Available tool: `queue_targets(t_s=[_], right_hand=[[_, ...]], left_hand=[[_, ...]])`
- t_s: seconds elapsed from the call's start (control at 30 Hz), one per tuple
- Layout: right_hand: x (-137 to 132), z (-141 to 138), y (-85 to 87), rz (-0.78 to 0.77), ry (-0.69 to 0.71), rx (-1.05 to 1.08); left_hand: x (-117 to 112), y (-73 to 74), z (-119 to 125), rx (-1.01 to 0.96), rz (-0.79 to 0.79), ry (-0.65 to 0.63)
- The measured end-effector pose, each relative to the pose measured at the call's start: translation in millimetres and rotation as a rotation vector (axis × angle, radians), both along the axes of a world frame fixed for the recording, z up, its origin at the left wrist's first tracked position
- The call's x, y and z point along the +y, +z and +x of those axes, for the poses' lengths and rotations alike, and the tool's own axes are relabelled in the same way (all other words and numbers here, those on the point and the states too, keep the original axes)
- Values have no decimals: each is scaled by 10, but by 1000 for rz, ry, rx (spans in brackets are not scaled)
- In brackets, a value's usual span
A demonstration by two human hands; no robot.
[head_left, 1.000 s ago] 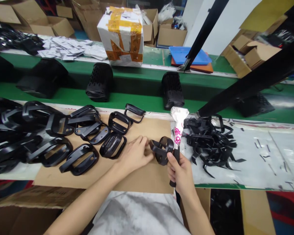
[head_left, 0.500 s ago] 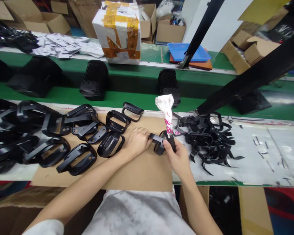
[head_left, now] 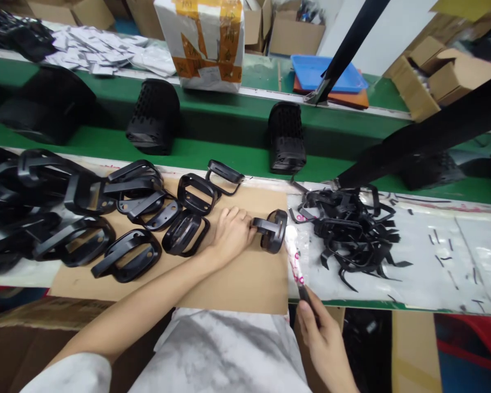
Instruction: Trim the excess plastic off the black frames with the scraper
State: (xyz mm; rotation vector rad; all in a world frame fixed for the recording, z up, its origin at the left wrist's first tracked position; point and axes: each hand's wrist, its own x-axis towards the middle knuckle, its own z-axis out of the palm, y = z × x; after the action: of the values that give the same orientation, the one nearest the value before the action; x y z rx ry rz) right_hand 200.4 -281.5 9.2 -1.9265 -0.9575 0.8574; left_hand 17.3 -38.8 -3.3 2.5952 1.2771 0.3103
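My left hand (head_left: pixel 233 233) is closed on one end of a black plastic bracket with a handle-like loop (head_left: pixel 273 232), its wider oval part standing on the cardboard (head_left: pixel 233 289). In my right hand (head_left: pixel 321 327), at the table's front edge, is the dark grip of a hammer (head_left: pixel 295 256), its head and shaft wrapped in white with pink marks. The hammer's head is just right of the bracket, apart from it. Several similar black brackets (head_left: pixel 126 255) lie left of my left hand.
A heap of thin black plastic frames and strips (head_left: pixel 352 229) lies to the right. Black perforated bins (head_left: pixel 287 136) stand on the green conveyor (head_left: pixel 225 150) behind. A slanted black post (head_left: pixel 425 125) crosses the right side. Farther back are a taped white box (head_left: pixel 204 49) and a blue tray (head_left: pixel 331 73).
My right hand has moved down and to the right with the hammer, away from the bracket. The bracket stays in my left hand, now more fully visible. The view has shifted slightly.
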Motion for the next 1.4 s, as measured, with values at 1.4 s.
queue_targets(t_s=[1.4], right_hand=[[-126, -161, -17, -126, -37, -166]], left_hand=[[-33, -11, -3, 9, -1, 27]])
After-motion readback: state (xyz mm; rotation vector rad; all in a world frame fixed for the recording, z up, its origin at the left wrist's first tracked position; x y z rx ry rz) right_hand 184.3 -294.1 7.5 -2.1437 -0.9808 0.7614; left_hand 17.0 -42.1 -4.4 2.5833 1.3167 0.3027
